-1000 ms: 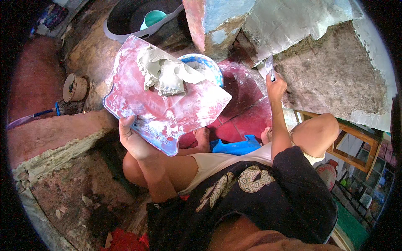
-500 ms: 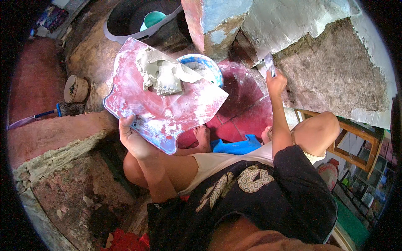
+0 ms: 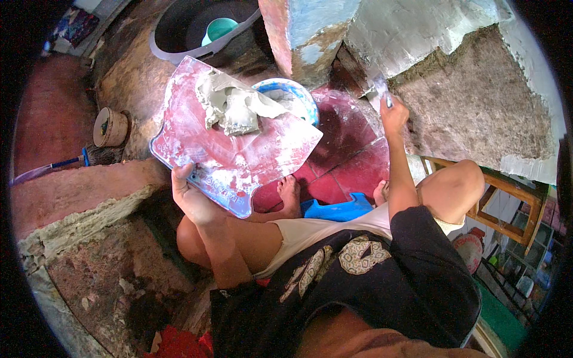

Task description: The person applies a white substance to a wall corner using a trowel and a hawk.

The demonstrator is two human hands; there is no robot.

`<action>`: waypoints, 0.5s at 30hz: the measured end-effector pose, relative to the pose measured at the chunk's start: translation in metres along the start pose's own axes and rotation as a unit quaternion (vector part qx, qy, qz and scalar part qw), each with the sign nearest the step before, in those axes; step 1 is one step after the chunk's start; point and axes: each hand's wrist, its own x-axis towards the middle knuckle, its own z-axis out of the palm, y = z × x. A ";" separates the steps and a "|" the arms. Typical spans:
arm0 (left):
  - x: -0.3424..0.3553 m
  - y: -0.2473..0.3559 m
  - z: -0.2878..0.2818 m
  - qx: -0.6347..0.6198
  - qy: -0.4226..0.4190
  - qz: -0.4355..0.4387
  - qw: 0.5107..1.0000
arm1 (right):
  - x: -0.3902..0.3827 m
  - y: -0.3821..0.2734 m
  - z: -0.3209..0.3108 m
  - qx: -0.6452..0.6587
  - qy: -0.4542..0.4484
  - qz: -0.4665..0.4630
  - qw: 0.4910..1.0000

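So the board is up in front of the person, off to the left, all pink and smeared white, with a fat lump of grey-white plaster sitting toward its far side. Left hand has it by the near edge, thumb clamped on top; the other fingers are hidden underneath, so can't tell how they sit. Right hand is curled tight round a scraper, blade pointing away, close to the wall. It's blurry, so no idea if it's actually touching. That wall has smooth grey plaster up top and a rough brown patch below.

Behind the board there's a white-and-blue bucket, partly covered by it. Further back, a black tub with a green bowl in it. Blue plastic stool between the feet, on red floor tiles.
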 end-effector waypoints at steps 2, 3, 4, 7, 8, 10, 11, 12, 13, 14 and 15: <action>0.001 0.002 -0.004 0.002 0.003 0.001 1.000 | -0.010 0.006 -0.006 -0.010 0.009 0.012 1.000; 0.002 0.004 -0.006 0.002 0.004 -0.001 1.000 | -0.015 0.007 -0.010 -0.016 0.013 0.018 1.000; 0.001 0.006 -0.006 0.005 -0.001 -0.005 1.000 | -0.021 0.007 -0.015 0.008 0.011 0.036 0.999; -0.001 0.007 -0.001 0.006 -0.011 -0.010 1.000 | -0.022 -0.008 -0.026 0.051 0.001 -0.041 0.998; -0.001 0.007 -0.001 0.004 -0.009 -0.011 1.000 | -0.020 -0.011 -0.021 0.047 -0.005 -0.047 0.998; -0.002 0.006 0.001 0.023 0.006 -0.001 1.000 | -0.010 -0.016 -0.013 0.049 -0.025 -0.019 0.998; -0.003 0.006 0.005 0.044 0.019 0.010 0.999 | -0.004 -0.022 -0.010 0.050 -0.036 -0.005 0.998; -0.003 0.006 0.007 0.064 0.032 0.020 0.997 | 0.003 -0.026 -0.006 0.053 -0.025 0.003 0.998; -0.003 0.006 0.006 0.058 0.034 0.018 0.998 | 0.009 -0.026 0.000 0.056 -0.019 -0.001 0.998; -0.002 0.006 0.004 0.051 0.036 0.016 0.998 | 0.015 -0.028 0.004 0.060 -0.013 -0.006 0.998; -0.002 0.006 0.002 0.045 0.038 0.013 0.998 | 0.018 -0.028 0.007 0.063 -0.006 -0.011 0.998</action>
